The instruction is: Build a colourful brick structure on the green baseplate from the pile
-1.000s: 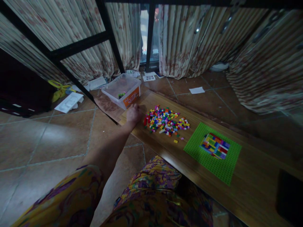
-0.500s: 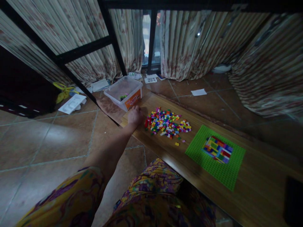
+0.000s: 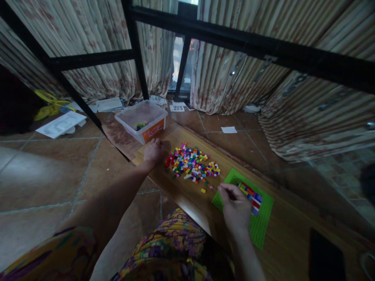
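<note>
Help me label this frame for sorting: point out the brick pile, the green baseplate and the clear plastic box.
brick pile (image 3: 191, 164), head view, middle of the heap.
green baseplate (image 3: 260, 225), head view, bare studded area near its front corner.
clear plastic box (image 3: 129, 130), head view, near side wall.

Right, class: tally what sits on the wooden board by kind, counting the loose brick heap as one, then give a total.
Hands: 2, left hand and right hand
Brick heap: 1
Green baseplate: 1
Stray yellow brick: 1
Dark flat object: 1
Total: 6
</note>
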{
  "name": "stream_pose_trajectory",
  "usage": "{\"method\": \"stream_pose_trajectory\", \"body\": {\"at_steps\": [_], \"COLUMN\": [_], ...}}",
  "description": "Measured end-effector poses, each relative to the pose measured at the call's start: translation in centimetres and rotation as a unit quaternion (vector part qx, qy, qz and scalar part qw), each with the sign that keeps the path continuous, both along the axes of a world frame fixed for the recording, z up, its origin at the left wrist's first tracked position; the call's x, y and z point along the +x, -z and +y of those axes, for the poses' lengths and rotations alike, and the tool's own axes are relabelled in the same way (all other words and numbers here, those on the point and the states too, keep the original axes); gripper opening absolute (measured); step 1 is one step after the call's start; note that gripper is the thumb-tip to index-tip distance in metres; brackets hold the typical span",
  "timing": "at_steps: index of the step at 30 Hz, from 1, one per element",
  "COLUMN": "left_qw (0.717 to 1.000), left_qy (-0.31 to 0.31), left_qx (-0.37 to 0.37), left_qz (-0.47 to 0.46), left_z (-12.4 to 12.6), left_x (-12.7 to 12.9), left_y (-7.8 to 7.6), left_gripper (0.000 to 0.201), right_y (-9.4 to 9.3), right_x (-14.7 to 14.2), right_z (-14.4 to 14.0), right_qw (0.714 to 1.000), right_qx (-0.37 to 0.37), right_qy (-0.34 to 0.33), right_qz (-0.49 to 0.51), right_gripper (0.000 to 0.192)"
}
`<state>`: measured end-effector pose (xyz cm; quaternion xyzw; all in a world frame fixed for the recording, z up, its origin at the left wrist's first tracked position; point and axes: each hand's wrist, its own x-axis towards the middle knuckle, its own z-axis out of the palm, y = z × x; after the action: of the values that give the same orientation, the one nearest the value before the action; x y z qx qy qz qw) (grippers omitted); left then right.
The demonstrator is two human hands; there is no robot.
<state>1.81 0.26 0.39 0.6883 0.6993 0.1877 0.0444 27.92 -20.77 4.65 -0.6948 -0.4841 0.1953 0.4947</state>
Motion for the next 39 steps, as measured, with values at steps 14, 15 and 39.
{"method": "stream_pose_trajectory", "body": {"at_steps": [14, 15, 39], "left_qw": [1.0, 1.0, 0.999], "left_qy": [0.003, 0.005, 0.006], "left_qx": [-0.007, -0.008, 0.003], "left_qz": [0.022, 0.022, 0.038], "left_z": [0.2, 0.2, 0.5], "left_x": [-0.1, -0.1, -0.2], "left_y": [-0.3, -0.3, -0.2], "left_gripper": [0.027, 0.028, 0.033], "right_y": [2.8, 2.7, 0.6], "right_x": [-3.2, -3.3, 5.4], "right_z": [4.4, 4.4, -3.7], "right_qw": [0.943, 0.946, 0.964], "right_qx": [-0.132, -0.128, -0.042], "right_qy": [-0.005, -0.007, 0.032], "right_qz": [-0.305, -0.299, -0.261], "right_gripper": [0.018, 0.018, 0.03]}}
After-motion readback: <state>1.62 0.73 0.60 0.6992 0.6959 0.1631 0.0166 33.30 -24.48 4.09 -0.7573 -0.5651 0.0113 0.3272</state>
